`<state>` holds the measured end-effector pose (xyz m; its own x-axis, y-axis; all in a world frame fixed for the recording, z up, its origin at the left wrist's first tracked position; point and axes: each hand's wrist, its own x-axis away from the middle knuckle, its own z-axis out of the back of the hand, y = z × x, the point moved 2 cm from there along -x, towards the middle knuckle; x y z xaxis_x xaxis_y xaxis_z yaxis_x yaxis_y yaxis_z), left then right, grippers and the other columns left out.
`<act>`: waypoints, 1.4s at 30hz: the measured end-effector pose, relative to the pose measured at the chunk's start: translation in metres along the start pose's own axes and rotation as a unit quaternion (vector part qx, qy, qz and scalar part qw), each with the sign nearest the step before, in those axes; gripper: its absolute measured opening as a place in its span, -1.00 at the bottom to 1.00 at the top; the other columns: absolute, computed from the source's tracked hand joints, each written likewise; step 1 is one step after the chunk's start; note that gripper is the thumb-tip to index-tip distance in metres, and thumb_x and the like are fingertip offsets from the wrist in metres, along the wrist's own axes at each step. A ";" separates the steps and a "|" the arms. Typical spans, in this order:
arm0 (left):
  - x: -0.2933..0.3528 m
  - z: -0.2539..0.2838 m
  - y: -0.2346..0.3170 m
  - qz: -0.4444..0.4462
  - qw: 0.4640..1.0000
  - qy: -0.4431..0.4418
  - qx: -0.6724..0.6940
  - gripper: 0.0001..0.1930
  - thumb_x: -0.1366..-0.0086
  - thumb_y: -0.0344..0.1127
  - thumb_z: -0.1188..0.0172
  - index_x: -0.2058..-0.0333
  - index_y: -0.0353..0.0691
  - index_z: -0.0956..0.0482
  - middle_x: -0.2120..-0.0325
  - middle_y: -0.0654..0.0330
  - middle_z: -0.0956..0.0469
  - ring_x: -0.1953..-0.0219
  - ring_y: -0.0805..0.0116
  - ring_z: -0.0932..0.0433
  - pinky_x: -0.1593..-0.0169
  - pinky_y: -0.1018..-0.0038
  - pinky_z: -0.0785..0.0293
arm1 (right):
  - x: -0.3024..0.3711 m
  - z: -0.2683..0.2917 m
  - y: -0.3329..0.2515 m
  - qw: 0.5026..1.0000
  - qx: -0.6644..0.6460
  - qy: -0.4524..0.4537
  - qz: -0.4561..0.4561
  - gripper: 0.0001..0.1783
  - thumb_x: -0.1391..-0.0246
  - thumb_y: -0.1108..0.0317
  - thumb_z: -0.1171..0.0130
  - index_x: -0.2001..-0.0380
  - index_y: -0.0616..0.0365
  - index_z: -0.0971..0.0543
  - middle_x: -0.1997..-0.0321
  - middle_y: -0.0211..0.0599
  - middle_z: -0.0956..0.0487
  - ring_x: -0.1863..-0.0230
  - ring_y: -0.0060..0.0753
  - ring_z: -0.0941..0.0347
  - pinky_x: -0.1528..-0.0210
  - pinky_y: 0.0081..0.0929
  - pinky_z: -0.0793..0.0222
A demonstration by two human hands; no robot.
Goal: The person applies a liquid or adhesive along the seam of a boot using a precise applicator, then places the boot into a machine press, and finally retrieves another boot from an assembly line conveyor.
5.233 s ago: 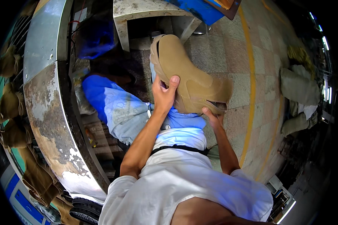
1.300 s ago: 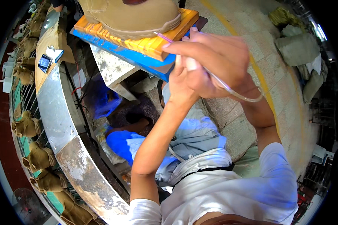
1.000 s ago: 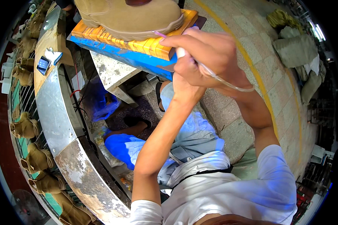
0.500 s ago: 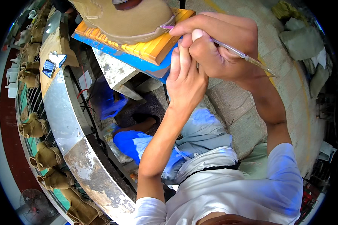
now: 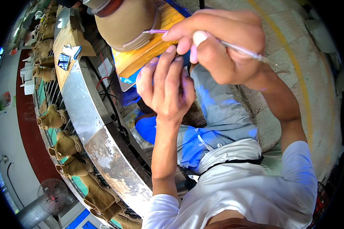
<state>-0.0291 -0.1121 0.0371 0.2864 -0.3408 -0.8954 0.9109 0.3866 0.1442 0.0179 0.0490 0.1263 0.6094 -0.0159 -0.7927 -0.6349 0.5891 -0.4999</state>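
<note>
A tan boot [image 5: 130, 26] rests toe toward me on a yellow wooden block [image 5: 133, 63] at the top of the view. My right hand [image 5: 225, 45] is closed around a thin pen [image 5: 156, 31] with a clear tube and a purplish front end. The pen's fine tip meets the side of the boot, low near its bottom edge. Below the block's edge my left hand [image 5: 166, 84] holds nothing, its fingers bent and a little apart, with the fingertips close to my right hand. A round dark red and silver part [image 5: 110, 7] sits on top of the boot.
On the left runs a curved metal bench edge [image 5: 80, 95] with a phone-like dark object [image 5: 64, 61] on it. Beyond it, several tan boots [image 5: 67, 145] line a green conveyor rack. A fan [image 5: 52, 194] stands at lower left. A blue base [image 5: 132, 79] shows under the block.
The view has shifted, and the boot now appears more end-on. My left hand has dropped away from my right hand, its fingers now bent. The pen stays in my right hand.
</note>
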 end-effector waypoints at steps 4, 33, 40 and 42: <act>0.007 0.017 -0.022 0.019 0.999 0.014 0.028 -0.69 -0.07 -0.59 -0.23 0.16 -0.23 -0.68 0.04 0.15 -0.73 -0.04 0.13 -0.56 -0.25 0.22 -0.35 | 0.009 -0.022 0.010 0.996 0.034 0.032 0.080 -0.73 -0.16 0.52 -0.02 0.27 0.41 -0.70 0.47 -0.13 -0.66 0.55 -0.40 -0.59 0.49 -0.52 -0.51; -0.028 0.046 -0.152 0.211 0.959 -0.045 -0.183 -0.12 -0.31 0.09 -0.39 -0.28 -0.59 -0.28 -0.14 -0.28 -0.46 -0.23 -0.21 -0.39 -0.31 0.08 -0.31 | -0.046 -0.067 0.116 0.943 0.264 0.022 0.200 -0.73 -0.09 0.36 -0.19 0.13 0.03 -0.72 0.41 -0.32 -0.65 0.48 -0.28 -0.60 0.43 -0.35 -0.53; -0.026 0.043 -0.157 0.203 0.963 -0.047 -0.170 0.01 -0.14 0.10 -0.54 -0.30 -0.54 -0.26 -0.14 -0.31 -0.44 -0.21 -0.20 -0.41 -0.30 0.09 -0.33 | -0.035 -0.047 0.124 0.953 0.257 0.007 0.162 -0.73 -0.14 0.37 -0.16 0.13 0.08 -0.72 0.42 -0.31 -0.62 0.51 -0.32 -0.56 0.45 -0.39 -0.51; -0.025 0.042 -0.162 0.195 0.965 -0.036 -0.172 -0.04 -0.14 0.07 -0.56 -0.30 -0.46 -0.31 -0.13 -0.23 -0.47 -0.17 -0.10 -0.45 -0.25 0.15 -0.37 | -0.032 -0.040 0.129 0.955 0.251 0.010 0.159 -0.74 -0.16 0.37 -0.15 0.13 0.09 -0.72 0.43 -0.31 -0.61 0.52 -0.33 -0.55 0.45 -0.39 -0.50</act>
<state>-0.1711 -0.2020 0.0535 0.6189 -0.1661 -0.7677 0.5806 0.7550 0.3047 -0.1026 0.0934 0.0728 0.4116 0.2166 -0.8853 -0.4767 0.8790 -0.0065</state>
